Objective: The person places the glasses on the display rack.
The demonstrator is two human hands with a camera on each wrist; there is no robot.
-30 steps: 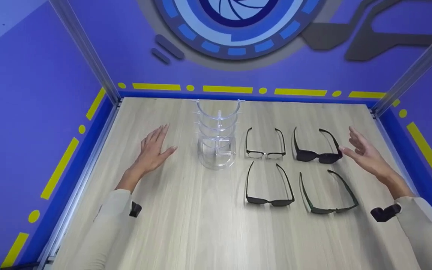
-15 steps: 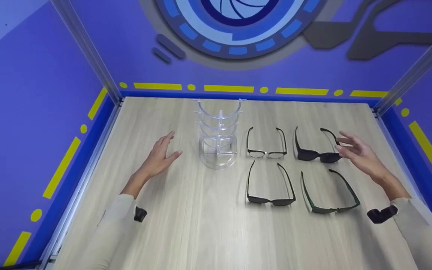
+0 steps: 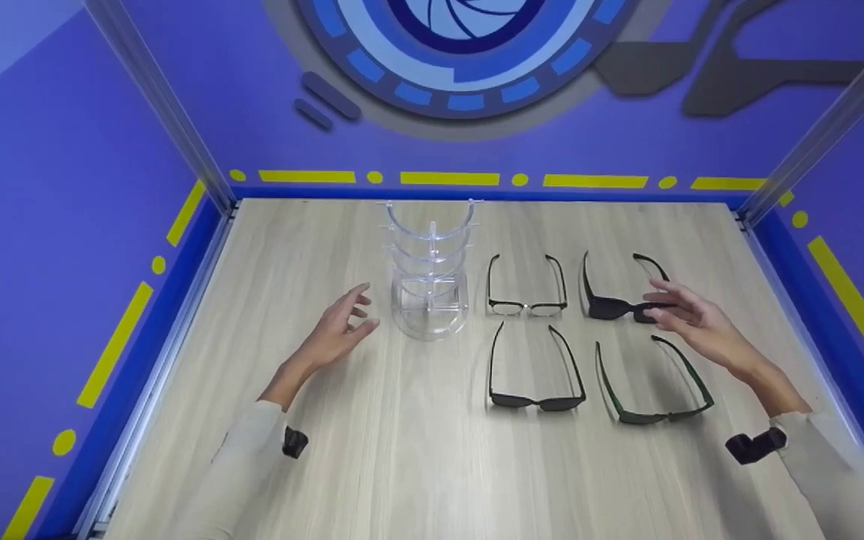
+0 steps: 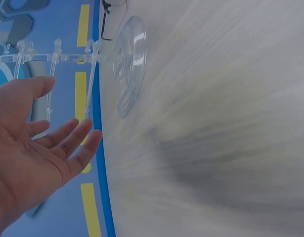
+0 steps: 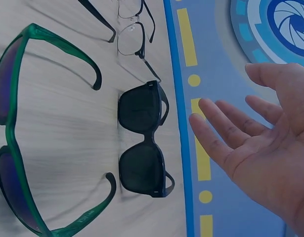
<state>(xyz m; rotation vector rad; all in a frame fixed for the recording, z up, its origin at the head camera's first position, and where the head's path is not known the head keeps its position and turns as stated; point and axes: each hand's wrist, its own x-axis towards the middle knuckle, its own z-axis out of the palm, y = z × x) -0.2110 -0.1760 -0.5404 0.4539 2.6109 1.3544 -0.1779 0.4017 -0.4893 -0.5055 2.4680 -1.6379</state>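
Observation:
My left hand [image 3: 331,334] hovers left of a clear plastic glasses stand [image 3: 432,300], apart from it, fingers loosely bent and holding nothing. The stand's tiers and round base [image 4: 132,66] also show in the left wrist view. Over on the right, my right hand [image 3: 706,330] is in the air above black sunglasses [image 3: 610,308], hiding part of one lens in the head view; its fingers are spread and grip nothing. Nearer me lie green-framed sunglasses [image 5: 12,118]. Clear-lensed glasses [image 3: 527,307] with dark upper rims and another dark pair of sunglasses [image 3: 537,403] rest closer to the stand.
A pale wood-grain table [image 3: 402,465] carries everything. Blue panels with yellow marks [image 3: 449,178] wall its back and sides, with metal posts [image 3: 169,105] at the corners. All the glasses have their temples unfolded, pointing toward the back.
My left hand has shifted right, closer to the stand. The right hand has moved left and slightly nearer me, now overlapping the black sunglasses in view. The glasses and stand stay in place.

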